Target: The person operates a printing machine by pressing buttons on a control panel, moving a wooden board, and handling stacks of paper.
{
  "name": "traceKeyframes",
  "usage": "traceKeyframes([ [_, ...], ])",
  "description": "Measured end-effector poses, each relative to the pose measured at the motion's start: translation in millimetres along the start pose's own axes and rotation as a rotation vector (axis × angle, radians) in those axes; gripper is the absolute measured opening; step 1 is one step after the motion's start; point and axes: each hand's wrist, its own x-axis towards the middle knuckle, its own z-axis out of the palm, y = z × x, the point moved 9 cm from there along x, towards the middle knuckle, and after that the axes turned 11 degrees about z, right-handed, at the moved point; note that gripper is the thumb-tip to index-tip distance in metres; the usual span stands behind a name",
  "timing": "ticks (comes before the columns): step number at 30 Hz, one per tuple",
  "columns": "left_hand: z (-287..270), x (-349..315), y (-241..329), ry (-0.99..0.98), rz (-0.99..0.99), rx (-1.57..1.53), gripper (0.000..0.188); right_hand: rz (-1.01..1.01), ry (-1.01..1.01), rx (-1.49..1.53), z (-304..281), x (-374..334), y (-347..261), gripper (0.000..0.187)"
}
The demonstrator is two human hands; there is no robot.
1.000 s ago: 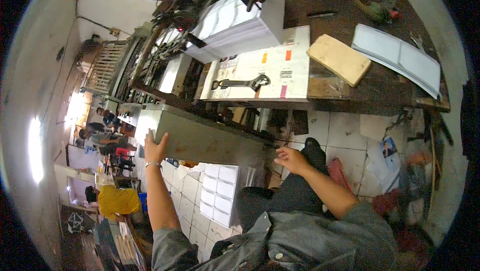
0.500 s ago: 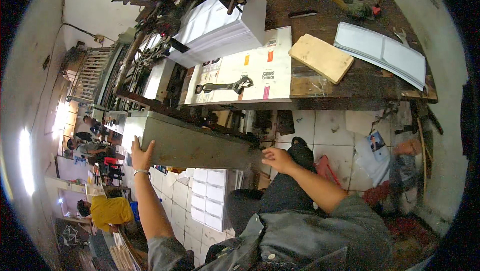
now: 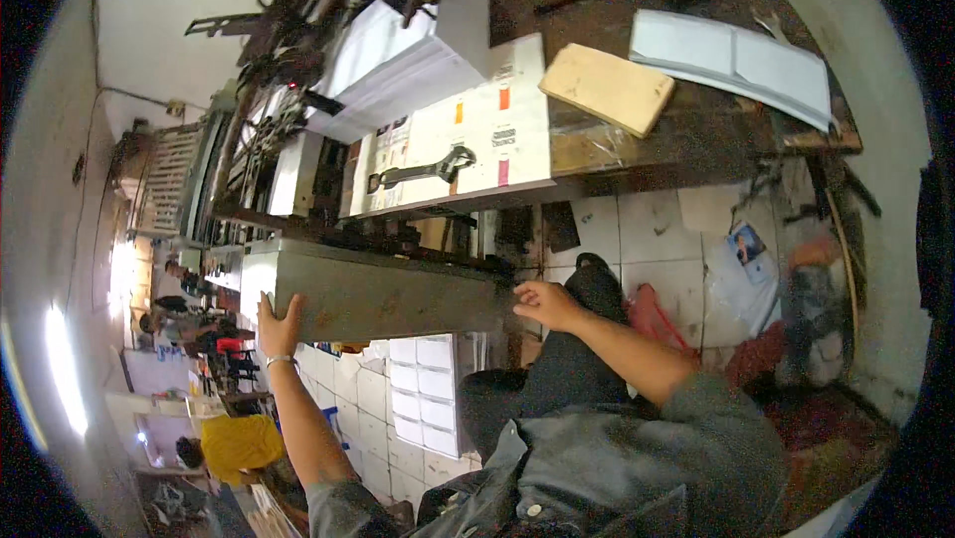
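Observation:
A long grey metal cover [image 3: 398, 291] lies across in front of me, beside the machine. My left hand [image 3: 280, 327] rests on its left end, thumb apart from the fingers, and grips nothing. Close to the cover's right end is my right hand [image 3: 547, 305], its fingers curled in; what they hold, if anything, is hidden. Beyond the cover, an adjustable wrench [image 3: 423, 172] lies on a printed sheet [image 3: 522, 110] on the wooden table [image 3: 686, 162]. A tall stack of white paper [image 3: 413, 71] stands behind the wrench.
On the table are a tan block [image 3: 607, 89] and a pile of white sheets [image 3: 736, 66]. Dark machine parts [image 3: 274, 90] rise at the far left. Stacked white printed sheets [image 3: 423, 394] sit low beside my legs. A person in a yellow shirt [image 3: 239, 444] is at the left.
My view has tilted, so the table and the things on it sit farther left and higher. Both hands stay at the two ends of the cover; the right hand's fingers look more curled.

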Motion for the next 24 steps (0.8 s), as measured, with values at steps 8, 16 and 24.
traceKeyframes([
  [8,3,-2,5,-0.039,0.016,0.007,0.099,0.057,-0.029,-0.006,-4,-5,-11,0.056],
  [16,2,1,7,-0.042,0.016,0.002,0.101,0.075,-0.038,0.008,-4,-3,-8,0.058],
  [24,9,4,3,-0.040,0.019,-0.011,0.104,0.091,0.006,0.040,-7,0,-5,0.053],
])
